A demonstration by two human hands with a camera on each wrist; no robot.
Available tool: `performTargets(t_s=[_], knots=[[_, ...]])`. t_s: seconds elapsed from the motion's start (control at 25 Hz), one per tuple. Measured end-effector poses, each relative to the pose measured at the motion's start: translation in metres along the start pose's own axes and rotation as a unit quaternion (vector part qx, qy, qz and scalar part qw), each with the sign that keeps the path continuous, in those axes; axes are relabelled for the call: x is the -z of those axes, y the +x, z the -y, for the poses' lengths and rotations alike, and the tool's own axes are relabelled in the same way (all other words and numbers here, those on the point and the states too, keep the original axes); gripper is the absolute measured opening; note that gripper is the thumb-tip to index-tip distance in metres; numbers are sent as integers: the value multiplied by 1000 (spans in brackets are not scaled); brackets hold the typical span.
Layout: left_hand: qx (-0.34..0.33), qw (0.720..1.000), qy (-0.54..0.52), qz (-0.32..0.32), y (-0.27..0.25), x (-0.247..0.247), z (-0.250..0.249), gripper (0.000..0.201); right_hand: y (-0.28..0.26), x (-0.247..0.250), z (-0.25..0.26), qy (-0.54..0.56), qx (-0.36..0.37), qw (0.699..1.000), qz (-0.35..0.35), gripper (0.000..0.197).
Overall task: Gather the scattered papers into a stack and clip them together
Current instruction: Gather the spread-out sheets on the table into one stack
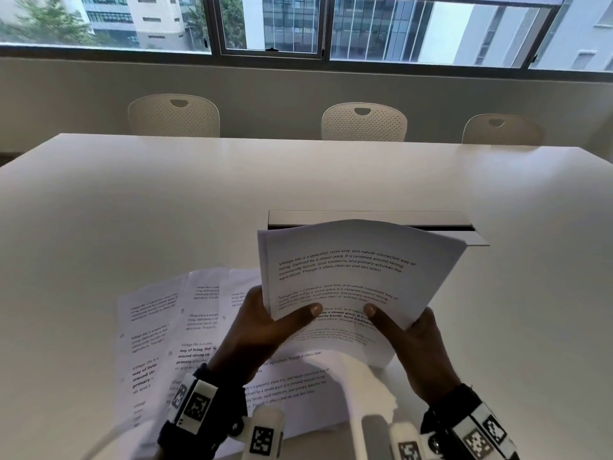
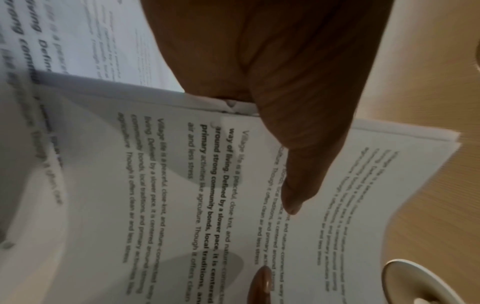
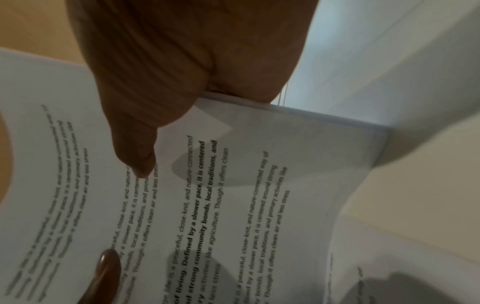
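A stack of printed white papers (image 1: 358,277) is held upright above the table, its top bowing away from me. My left hand (image 1: 265,330) grips its lower left edge, thumb pressed flat on the front sheet. My right hand (image 1: 411,340) grips the lower right edge the same way. In the left wrist view the left thumb (image 2: 298,181) lies across the text of the stack (image 2: 182,205); in the right wrist view the right thumb (image 3: 135,144) does so on the stack (image 3: 233,205). Several loose printed sheets (image 1: 156,333) lie fanned on the table under and left of my hands. No clip is in view.
The white table (image 1: 166,210) stretches ahead, with a raised cable-box lid (image 1: 381,220) just behind the held stack. Three white chairs (image 1: 364,122) stand at its far side below a window.
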State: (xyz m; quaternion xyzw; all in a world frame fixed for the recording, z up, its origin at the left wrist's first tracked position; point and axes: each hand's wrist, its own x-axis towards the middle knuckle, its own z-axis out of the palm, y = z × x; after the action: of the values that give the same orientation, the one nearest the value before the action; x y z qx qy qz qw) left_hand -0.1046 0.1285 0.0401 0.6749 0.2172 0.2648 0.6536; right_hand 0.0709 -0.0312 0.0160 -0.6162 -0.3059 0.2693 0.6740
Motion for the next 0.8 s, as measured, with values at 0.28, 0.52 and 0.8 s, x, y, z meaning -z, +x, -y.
performTargets(t_s=[0.28, 0.52, 0.8], knots=[[32, 998, 6, -55, -4, -5, 19, 22, 0, -1, -14, -21, -32, 999, -9, 20], [36, 982, 124, -139, -11, 11, 25, 13, 4, 24, -13, -30, -57, 996, -58, 12], [216, 772, 574, -165, -39, 29, 56, 86, -11, 55, -28, -33, -106, 988, -106, 16]])
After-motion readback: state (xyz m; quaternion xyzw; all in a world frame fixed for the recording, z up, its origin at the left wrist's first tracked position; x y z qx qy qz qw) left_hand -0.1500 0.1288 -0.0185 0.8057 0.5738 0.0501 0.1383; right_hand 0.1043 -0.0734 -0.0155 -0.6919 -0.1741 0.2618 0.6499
